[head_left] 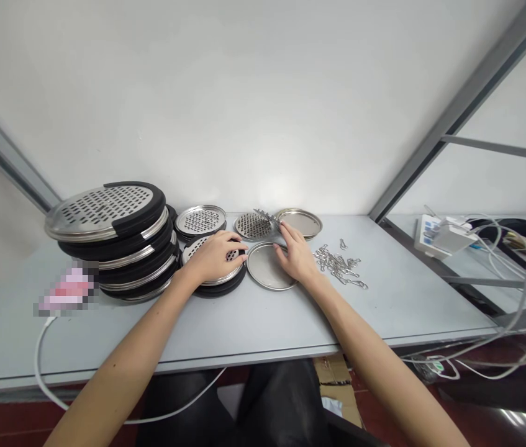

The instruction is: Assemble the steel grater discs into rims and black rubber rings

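My left hand (216, 256) lies with fingers spread over a round perforated metal disc (192, 248) set on a black-rimmed base. Between the thumb and fingers of my right hand (296, 254) is a thin perforated metal plate (265, 216), tilted up on edge. Below it a shallow round metal pan (265, 268) lies flat on the table, partly covered by my right hand. Just behind, another perforated plate (251, 226) rests flat. To its right sit shallow round metal pans (300, 220), stacked.
On the left rises a tall stack of black-rimmed perforated discs (108, 211). A smaller disc stack (200, 220) stands behind my left hand. Loose metal clips (337, 264) lie to the right. A power strip (435, 236) with cables sits beyond the grey frame post (421, 152). A white cable (41, 354) hangs at left.
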Demonstrator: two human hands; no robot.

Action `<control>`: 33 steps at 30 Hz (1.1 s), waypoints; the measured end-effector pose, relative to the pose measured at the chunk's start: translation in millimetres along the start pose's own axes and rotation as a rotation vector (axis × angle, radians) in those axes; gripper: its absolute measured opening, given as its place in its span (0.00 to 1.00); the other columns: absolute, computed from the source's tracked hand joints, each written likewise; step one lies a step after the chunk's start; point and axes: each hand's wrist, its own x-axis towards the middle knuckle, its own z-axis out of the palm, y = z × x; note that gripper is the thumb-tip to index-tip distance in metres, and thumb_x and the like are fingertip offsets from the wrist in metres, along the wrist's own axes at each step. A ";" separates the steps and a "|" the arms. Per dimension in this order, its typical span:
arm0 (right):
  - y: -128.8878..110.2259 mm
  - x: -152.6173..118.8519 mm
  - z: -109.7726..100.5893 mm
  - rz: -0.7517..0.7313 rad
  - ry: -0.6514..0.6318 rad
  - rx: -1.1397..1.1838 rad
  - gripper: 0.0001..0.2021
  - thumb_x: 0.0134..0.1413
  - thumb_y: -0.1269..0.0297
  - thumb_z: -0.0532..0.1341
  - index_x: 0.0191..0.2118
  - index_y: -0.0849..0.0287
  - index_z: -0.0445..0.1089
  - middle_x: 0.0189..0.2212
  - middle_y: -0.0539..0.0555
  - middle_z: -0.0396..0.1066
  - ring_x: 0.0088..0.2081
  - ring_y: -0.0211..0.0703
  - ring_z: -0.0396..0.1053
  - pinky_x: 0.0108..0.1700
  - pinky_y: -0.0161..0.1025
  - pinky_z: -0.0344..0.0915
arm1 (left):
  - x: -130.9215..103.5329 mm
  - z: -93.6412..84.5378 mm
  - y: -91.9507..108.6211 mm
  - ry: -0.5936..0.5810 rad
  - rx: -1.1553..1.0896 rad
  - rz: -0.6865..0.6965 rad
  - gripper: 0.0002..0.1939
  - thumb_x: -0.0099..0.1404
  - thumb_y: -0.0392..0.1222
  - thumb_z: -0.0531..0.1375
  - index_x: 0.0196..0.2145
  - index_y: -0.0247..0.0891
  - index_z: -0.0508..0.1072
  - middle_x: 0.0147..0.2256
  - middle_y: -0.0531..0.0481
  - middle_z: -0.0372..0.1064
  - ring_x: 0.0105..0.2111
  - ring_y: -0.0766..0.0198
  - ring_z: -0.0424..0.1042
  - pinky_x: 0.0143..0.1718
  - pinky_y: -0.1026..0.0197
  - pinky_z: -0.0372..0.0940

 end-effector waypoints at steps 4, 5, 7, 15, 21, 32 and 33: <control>2.9 -0.5 -2.9 -0.012 -0.006 0.028 0.28 0.62 0.63 0.53 0.65 0.67 0.55 0.65 0.66 0.56 0.65 0.57 0.54 0.66 0.56 0.54 | -0.5 -0.3 -0.4 -0.003 0.006 0.000 0.12 0.66 0.44 0.59 0.44 0.43 0.79 0.47 0.45 0.71 0.49 0.54 0.68 0.53 0.49 0.64; 4.3 -0.8 -3.0 -0.009 0.000 0.045 0.27 0.62 0.63 0.53 0.65 0.67 0.56 0.64 0.67 0.57 0.65 0.57 0.55 0.65 0.55 0.55 | -0.5 -0.3 -0.4 -0.002 0.007 0.001 0.12 0.66 0.44 0.59 0.44 0.43 0.79 0.47 0.45 0.71 0.49 0.54 0.68 0.53 0.49 0.64; 6.8 -1.2 -3.1 0.008 0.026 0.092 0.26 0.61 0.62 0.53 0.63 0.66 0.58 0.63 0.66 0.59 0.64 0.56 0.57 0.65 0.55 0.56 | -0.5 -0.2 -0.5 0.000 0.007 0.002 0.12 0.66 0.44 0.59 0.44 0.42 0.79 0.47 0.45 0.71 0.49 0.54 0.68 0.53 0.49 0.64; 6.9 0.6 -4.7 0.110 0.105 0.190 0.22 0.60 0.60 0.54 0.58 0.64 0.66 0.57 0.67 0.65 0.59 0.56 0.63 0.62 0.55 0.60 | -0.3 -0.1 0.1 -0.004 0.003 -0.006 0.13 0.66 0.44 0.59 0.47 0.43 0.78 0.48 0.45 0.71 0.51 0.53 0.68 0.54 0.48 0.63; 9.4 1.5 -8.6 0.096 0.164 0.196 0.25 0.62 0.59 0.53 0.62 0.61 0.60 0.61 0.66 0.60 0.62 0.57 0.58 0.63 0.57 0.56 | -1.2 0.6 0.0 0.007 -0.014 -0.014 0.15 0.65 0.45 0.59 0.49 0.43 0.76 0.50 0.45 0.71 0.52 0.52 0.67 0.55 0.47 0.63; 12.0 -1.3 -19.1 0.057 0.284 0.178 0.10 0.57 0.68 0.55 0.35 0.54 0.75 0.38 0.56 0.77 0.44 0.51 0.72 0.50 0.51 0.68 | -0.7 -0.3 0.7 0.006 -0.026 -0.010 0.14 0.65 0.44 0.60 0.47 0.43 0.77 0.49 0.45 0.71 0.51 0.53 0.67 0.55 0.47 0.63; 12.2 -1.7 -19.9 0.066 0.300 0.171 0.10 0.57 0.69 0.55 0.34 0.53 0.74 0.37 0.55 0.77 0.43 0.51 0.73 0.49 0.51 0.68 | -0.9 -0.2 0.5 0.006 -0.027 -0.012 0.14 0.65 0.44 0.60 0.47 0.43 0.77 0.49 0.45 0.71 0.51 0.53 0.67 0.55 0.47 0.63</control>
